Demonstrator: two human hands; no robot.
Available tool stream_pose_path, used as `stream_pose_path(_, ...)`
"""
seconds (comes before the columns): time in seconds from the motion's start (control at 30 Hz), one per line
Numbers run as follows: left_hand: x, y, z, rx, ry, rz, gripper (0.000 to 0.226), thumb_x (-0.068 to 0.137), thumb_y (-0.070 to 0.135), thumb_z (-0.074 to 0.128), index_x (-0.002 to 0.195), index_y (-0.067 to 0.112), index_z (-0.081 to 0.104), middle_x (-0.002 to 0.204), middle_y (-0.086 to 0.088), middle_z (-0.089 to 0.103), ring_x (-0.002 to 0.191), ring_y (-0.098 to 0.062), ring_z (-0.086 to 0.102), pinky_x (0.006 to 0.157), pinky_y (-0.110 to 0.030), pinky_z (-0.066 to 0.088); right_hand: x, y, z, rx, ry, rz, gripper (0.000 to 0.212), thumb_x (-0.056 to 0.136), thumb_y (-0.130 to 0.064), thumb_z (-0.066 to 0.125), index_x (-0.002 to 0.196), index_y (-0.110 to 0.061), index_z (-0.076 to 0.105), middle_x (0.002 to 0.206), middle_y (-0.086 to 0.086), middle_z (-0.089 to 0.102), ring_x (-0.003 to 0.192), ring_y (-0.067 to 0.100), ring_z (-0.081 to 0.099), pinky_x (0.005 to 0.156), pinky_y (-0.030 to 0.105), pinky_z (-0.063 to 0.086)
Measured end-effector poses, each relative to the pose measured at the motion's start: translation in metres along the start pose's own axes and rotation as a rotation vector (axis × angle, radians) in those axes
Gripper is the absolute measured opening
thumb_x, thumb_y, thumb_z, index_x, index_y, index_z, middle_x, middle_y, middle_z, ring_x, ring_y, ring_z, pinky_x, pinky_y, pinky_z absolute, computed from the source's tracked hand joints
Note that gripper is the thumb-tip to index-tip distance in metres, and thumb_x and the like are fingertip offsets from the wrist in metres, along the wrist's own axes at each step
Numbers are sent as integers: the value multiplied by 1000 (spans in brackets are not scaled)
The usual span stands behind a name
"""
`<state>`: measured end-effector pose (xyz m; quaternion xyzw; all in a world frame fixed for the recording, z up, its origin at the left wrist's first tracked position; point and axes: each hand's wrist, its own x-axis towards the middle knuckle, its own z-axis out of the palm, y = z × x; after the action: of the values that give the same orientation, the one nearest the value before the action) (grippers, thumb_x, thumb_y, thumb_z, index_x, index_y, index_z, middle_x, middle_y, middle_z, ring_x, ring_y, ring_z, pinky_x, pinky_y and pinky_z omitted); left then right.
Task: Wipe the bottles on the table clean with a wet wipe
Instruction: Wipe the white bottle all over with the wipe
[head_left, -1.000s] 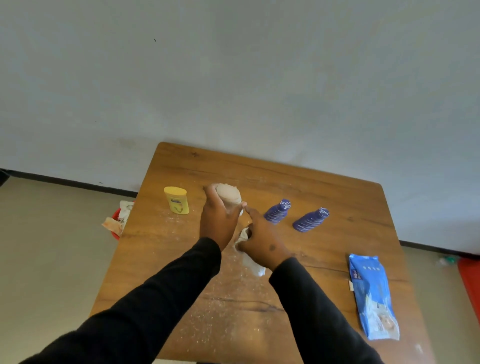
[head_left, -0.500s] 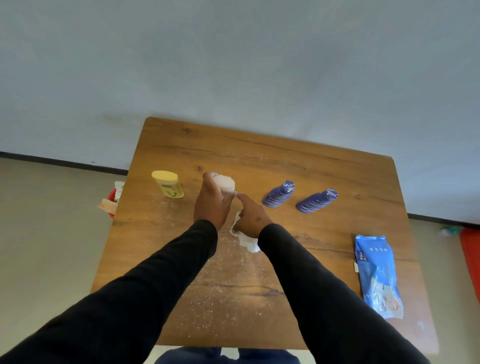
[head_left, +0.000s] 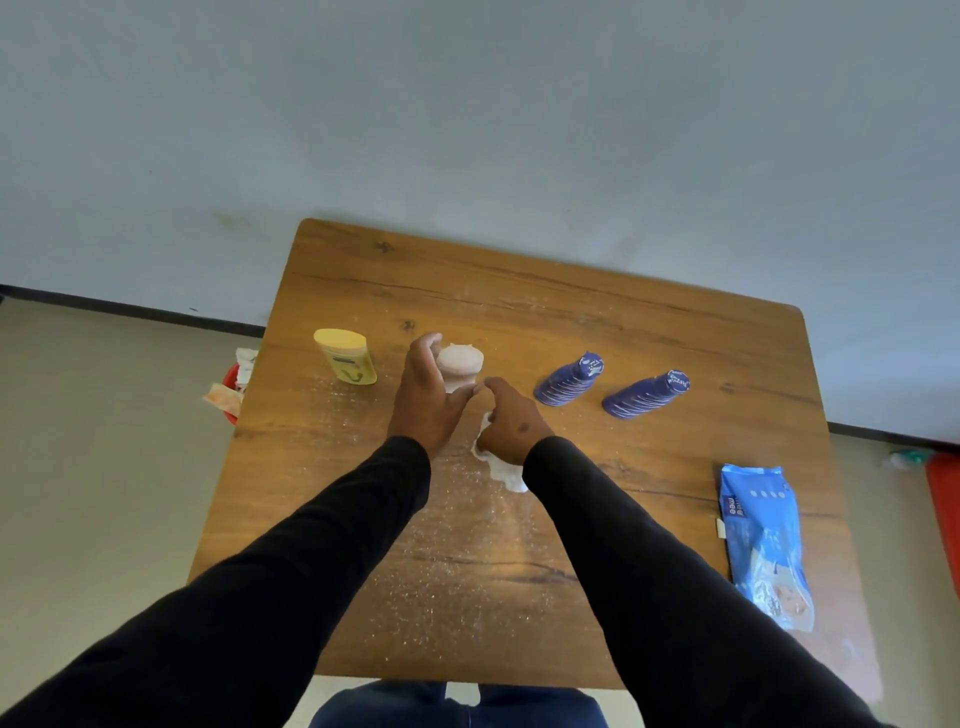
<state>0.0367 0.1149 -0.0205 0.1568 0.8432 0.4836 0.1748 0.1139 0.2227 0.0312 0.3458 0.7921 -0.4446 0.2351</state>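
Note:
My left hand (head_left: 426, 400) grips a pale pink bottle (head_left: 460, 364) that stands upright near the middle of the wooden table (head_left: 649, 332). My right hand (head_left: 514, 421) is just right of it, holding a crumpled white wet wipe (head_left: 501, 470) that hangs below the palm; its index finger reaches toward the bottle's lower side. A yellow bottle (head_left: 347, 357) stands to the left. Two dark blue bottles (head_left: 569, 379) (head_left: 647, 395) stand to the right.
A blue pack of wet wipes (head_left: 763, 540) lies near the table's right front edge. White powder is scattered over the table's middle. A red bin (head_left: 232, 387) with used wipes sits on the floor at the left. A wall stands behind the table.
The view has tilted downward, so the table sits a little higher in frame. Both hands stay at the pink bottle, the right one with the wipe drawn closer to its base.

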Motion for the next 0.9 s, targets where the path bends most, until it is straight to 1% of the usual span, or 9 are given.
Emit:
stream_pose_path(0.1,-5,-9,-4,-18,31,-61,94,75,22,89,148,12,32,144,-12,46,128,-22,48,102,-33,45,-3,0,-1,3,12,16,83,82,6,69,152,-18,32,132,18,58,114,30,58,83,34,51)
stream_pose_path(0.17,-14,-18,-8,-14,48,-94,96,73,22,90,149,11,32,145,-13,46,131,-23,46,104,-31,40,-6,1,-1,4,25,25,86,82,6,68,155,-18,29,134,18,57,117,31,58,84,32,49)
stream_pose_path(0.23,-30,-25,-13,-41,70,-164,92,75,22,88,149,16,32,145,-8,47,133,-18,45,106,-30,39,-10,2,-2,4,46,33,86,83,5,68,156,-17,29,139,18,55,123,31,56,89,32,49)
stream_pose_path(0.33,-58,-35,-17,-19,113,-209,85,78,26,86,146,19,35,138,-3,51,127,-16,50,104,-31,44,-16,6,-4,-3,47,49,81,84,5,68,154,-15,33,142,17,53,127,31,54,97,33,48)
stream_pose_path(0.47,-92,-37,-12,70,116,-149,74,78,33,85,137,18,43,120,3,53,108,-14,54,91,-29,50,-28,15,-6,-21,36,61,70,84,4,70,147,-14,45,137,16,56,121,30,58,94,30,48)
stream_pose_path(0.67,-114,-19,15,-2,-11,-99,48,81,30,82,118,24,52,111,5,56,105,-13,59,85,-26,47,-51,44,-8,-23,45,101,58,82,3,73,134,-16,57,132,12,56,110,25,60,80,26,48)
stream_pose_path(0.8,-100,5,37,-34,-38,-110,35,83,27,81,109,22,59,106,5,62,101,-14,61,88,-35,53,-62,70,-24,-9,79,141,52,82,2,72,130,-15,59,124,9,58,98,20,56,76,26,46)
stream_pose_path(0.87,-90,17,47,-31,-56,-91,35,84,27,79,114,20,60,110,4,63,104,-14,61,90,-35,53,-66,82,-33,10,102,176,50,83,2,71,128,-14,58,117,7,57,98,21,57,78,28,49)
stream_pose_path(0.9,-86,23,52,-35,-63,-84,37,86,28,78,117,19,61,113,4,62,107,-14,61,92,-34,52,-67,87,-37,18,119,187,50,83,2,70,129,-14,57,117,7,58,101,23,59,83,30,53)
